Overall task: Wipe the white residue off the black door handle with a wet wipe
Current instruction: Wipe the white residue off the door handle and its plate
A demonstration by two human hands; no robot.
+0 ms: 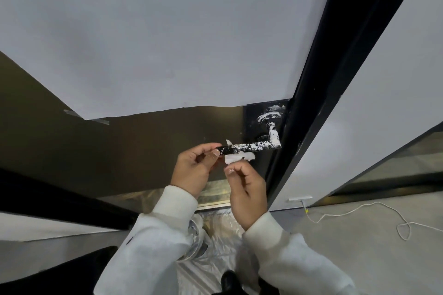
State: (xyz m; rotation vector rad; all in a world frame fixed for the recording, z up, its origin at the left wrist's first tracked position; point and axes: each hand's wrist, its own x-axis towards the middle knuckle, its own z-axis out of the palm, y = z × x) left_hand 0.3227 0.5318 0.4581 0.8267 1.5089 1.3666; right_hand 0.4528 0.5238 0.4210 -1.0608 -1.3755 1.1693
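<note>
A: Start at the fingers. What are they doing?

B: The left hand [194, 170] has thumb and fingertips curled round the free end of the black door handle [249, 147], pinching it, probably to steady the lever against the rubbing. The right hand [247, 189] sits just below the handle with its fingers curled in, pinching the wet wipe [239, 157] between thumb and forefinger.

A: And the wipe itself?

B: It is a small crumpled white piece pressed up against the underside of the handle near the left hand's end, with a corner poking out above the bar. It looks wrapped partly round the lever so that it can be drawn along it.

A: How much is left to clean?

B: Most of it, I'd judge. White residue [260, 145] speckles the bar from the wipe to the bend, coats the neck [272, 130] running back to the door, and smears the round rose [269, 116] beyond.

A: What surrounds the handle?

B: Above it, grey paper sheeting [167, 43] is taped over the door, leaving the hardware bare. To its right runs the black door edge [318, 79]. Well below it plastic sheeting [215, 235] covers the floor, likely to catch drips, and a white cord [359, 211] trails off to the right.
</note>
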